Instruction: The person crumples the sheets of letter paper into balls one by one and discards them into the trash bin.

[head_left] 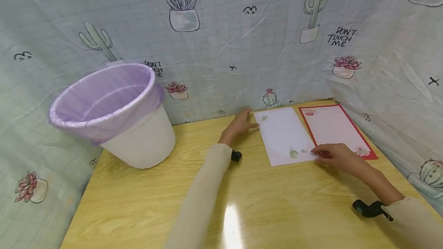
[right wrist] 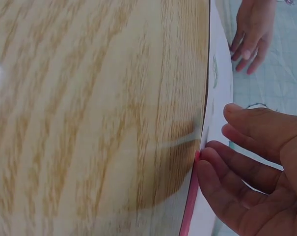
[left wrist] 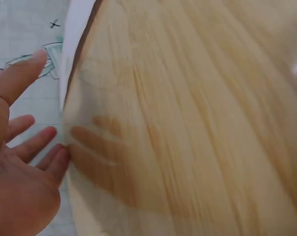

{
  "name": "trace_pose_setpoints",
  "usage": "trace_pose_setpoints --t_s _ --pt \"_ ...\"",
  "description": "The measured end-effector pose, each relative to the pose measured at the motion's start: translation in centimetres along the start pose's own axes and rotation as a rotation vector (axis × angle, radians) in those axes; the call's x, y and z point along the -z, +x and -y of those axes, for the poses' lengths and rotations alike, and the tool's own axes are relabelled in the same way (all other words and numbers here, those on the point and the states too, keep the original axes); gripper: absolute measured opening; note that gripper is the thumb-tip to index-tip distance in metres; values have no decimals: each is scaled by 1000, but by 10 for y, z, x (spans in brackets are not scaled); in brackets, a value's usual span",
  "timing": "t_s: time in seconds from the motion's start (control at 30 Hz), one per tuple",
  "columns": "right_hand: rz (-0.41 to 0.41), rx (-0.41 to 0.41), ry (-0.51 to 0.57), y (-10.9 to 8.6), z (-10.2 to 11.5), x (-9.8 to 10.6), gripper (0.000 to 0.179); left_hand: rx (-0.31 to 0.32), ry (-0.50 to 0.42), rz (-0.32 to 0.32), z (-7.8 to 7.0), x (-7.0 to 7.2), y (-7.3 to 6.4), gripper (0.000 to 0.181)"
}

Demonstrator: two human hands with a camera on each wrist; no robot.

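On the table lies a white sheet of paper (head_left: 285, 135) with small green plant prints at two corners, also seen edge-on as a white sheet (right wrist: 219, 73) in the right wrist view. To its right lies a red-bordered sheet of paper (head_left: 327, 126). My left hand (head_left: 238, 126) is spread beside the white sheet's far left corner, thumb pointing at its edge; the left wrist view shows the hand (left wrist: 28, 167) with fingers apart, holding nothing. My right hand (head_left: 340, 160) is at the white sheet's near right corner, over the red-bordered sheet's lower edge, its fingers loosely bent.
A white bin (head_left: 142, 141) lined with a purple bag (head_left: 114, 87) stands at the table's left back. Behind the wooden table (head_left: 145, 206) hangs a cactus-print cloth (head_left: 214, 41), which also runs along both sides.
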State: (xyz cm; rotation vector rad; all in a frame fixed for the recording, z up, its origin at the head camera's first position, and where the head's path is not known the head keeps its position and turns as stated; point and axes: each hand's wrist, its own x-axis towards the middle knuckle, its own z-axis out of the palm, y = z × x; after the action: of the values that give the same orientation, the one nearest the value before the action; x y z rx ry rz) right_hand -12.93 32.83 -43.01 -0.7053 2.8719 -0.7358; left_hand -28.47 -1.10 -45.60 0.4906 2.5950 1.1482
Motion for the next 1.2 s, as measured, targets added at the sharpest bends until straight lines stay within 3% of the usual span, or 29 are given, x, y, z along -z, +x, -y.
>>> trace_pose_setpoints --t_s 0.1,0.33,0.47,0.7,0.93,1.1,1.2 --pt "7 7 -1 1 2 -2 25 1 42 8 1 -8 8 87" --pt "26 24 -25 4 6 -4 23 78 393 48 -17 -18 8 98" --pt "58 19 -51 7 10 -3 24 97 475 75 -22 -18 7 96" --pt "99 -10 -50 22 24 -4 27 73 512 111 -18 -9 -3 85" --pt "78 -41 -120 31 34 -19 30 79 543 213 -13 -6 -17 81" --pt "37 -18 -157 37 34 -24 40 67 513 244 -16 -8 -24 86" --pt "45 -51 -158 44 33 -29 53 31 503 244 -17 -11 -26 94"
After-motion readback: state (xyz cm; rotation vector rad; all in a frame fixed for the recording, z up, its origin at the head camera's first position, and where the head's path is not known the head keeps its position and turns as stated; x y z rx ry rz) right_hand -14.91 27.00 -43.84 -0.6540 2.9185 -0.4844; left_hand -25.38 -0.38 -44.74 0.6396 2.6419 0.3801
